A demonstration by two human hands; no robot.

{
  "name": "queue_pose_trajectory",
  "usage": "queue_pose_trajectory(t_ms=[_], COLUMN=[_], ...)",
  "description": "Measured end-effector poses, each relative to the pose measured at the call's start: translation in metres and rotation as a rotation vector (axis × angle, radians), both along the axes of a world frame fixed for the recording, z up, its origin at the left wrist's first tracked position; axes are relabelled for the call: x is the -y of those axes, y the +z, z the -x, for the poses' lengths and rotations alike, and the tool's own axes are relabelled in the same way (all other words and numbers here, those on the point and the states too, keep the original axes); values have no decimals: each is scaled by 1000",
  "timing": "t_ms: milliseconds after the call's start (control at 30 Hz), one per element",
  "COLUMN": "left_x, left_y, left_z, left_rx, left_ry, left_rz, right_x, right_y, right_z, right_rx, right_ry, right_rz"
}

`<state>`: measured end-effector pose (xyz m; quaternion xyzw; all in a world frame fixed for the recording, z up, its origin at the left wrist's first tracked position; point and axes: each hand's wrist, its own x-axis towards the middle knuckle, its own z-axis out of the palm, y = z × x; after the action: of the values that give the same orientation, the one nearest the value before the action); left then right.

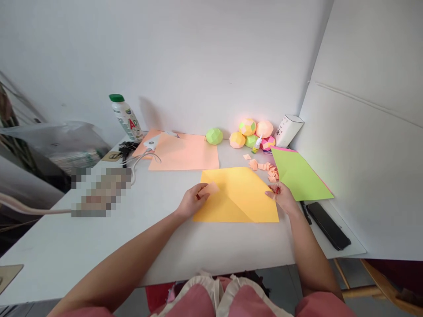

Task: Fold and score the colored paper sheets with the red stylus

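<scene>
Nearest the camera: pink top [188, 304] at the bottom edge, then the near side of the white table [211, 251]. Left hand [192, 201] pinches a small peach slip [210, 189] by its left end, thumb against fingers, free end pointing over the upper left part of the yellow sheet [241, 204]. Can't tell if the slip touches the sheet or floats just above it. Right hand [283, 198] is at the sheet's right edge, fingers curled; a bit of red [277, 190] shows there. Can't tell what it is or how firm that grip is. Slip should be near weightless, paper-thin, a bit springy, easy to crease or tear, not very slippery. Best hold: light fingertip pinch at one end or along an edge, faces kept free; squeezing the middle would probably buckle it. Yellow sheet looks equally light and would likely skid if brushed; flat fingertips near an edge should do. Loose peach pieces [264, 166] lie beyond the sheet toward the right, small enough that a sleeve or draught could shift them. Green sheet [297, 174] sits right of those, paper balls [247, 127] and glue bottle [257, 145] behind, by the wall.
</scene>
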<state>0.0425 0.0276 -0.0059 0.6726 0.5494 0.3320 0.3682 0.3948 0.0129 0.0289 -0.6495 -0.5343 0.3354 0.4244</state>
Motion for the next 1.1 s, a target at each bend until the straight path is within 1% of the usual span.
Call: queue_pose_trajectory(t_ms=[133, 233, 300, 400, 500, 633, 800, 900, 1000, 1100], left_x=[-1, 1, 2, 2, 0, -3, -4, -5, -5, -5], left_y=[1, 2, 3, 4, 5, 2, -2, -3, -3, -4], left_z=[1, 1, 0, 0, -1, -1, 0, 0, -1, 0], left_rx=[38, 60, 67, 64, 45, -1, -44, -60, -68, -72], left_ry=[41, 59, 79, 106, 112, 107, 94, 84, 76, 73], left_rz=[20, 29, 38, 58, 69, 67, 47, 31, 10, -8], right_x=[3, 5, 5, 5, 4, 4, 9, 14, 18, 21], right_y=[4, 9, 13, 15, 13, 10, 13, 14, 16, 21], right_z=[-11, -23, -35, -55, -70, -78, -87, -93, -91, -81], right_rx=[-32, -90, -128, -163, -179, -177, -134, -85, 21, 181], right_ry=[-66, -144, -267, -491, -655, -779, -912, -942, -967, -1032], right_rz=[-72, -182, -291, -447, -539, -595, -634, -610, -589, -633])
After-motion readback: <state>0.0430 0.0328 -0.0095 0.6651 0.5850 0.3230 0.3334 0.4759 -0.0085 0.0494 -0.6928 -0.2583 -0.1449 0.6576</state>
